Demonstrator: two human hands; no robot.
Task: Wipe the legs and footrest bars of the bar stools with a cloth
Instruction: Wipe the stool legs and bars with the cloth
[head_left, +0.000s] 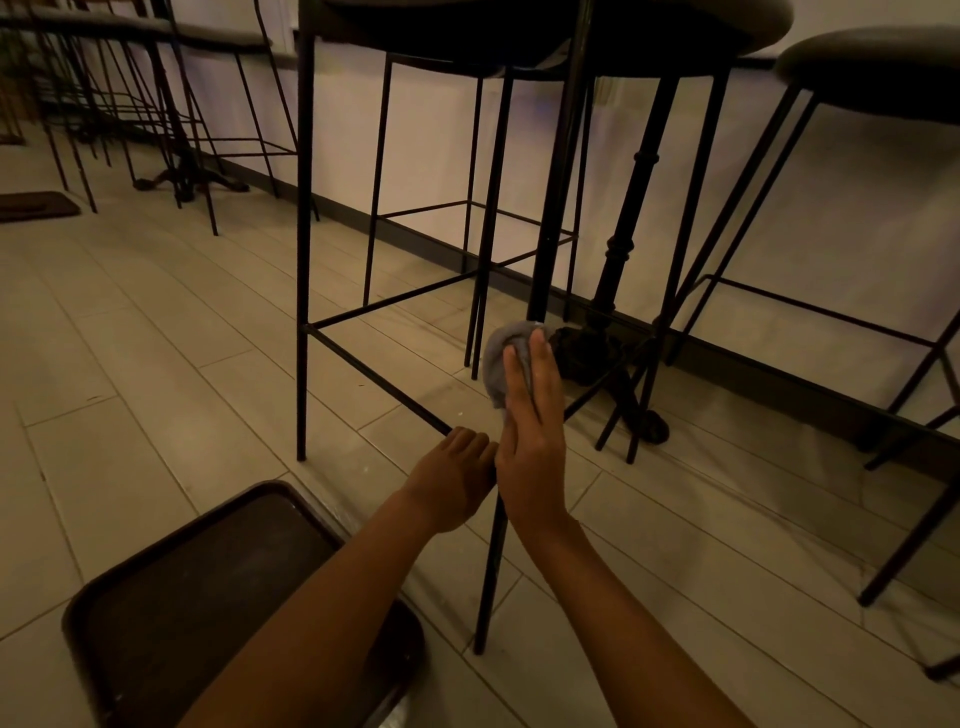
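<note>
A black metal bar stool stands right in front of me, its near right leg (556, 171) running down past my hands to the floor. My right hand (532, 441) presses a grey cloth (501, 358) against that leg, fingers stretched out flat along it. My left hand (454, 475) is curled around the stool's front footrest bar (374, 379) where it meets the leg. The seat is cut off at the top of the view.
A dark brown tray (171, 587) lies on the pale tiled floor at the bottom left. A cast-iron table pedestal (618, 291) stands behind the stool by the wall. Another stool (872, 67) stands at the right, and more stools crowd the far left.
</note>
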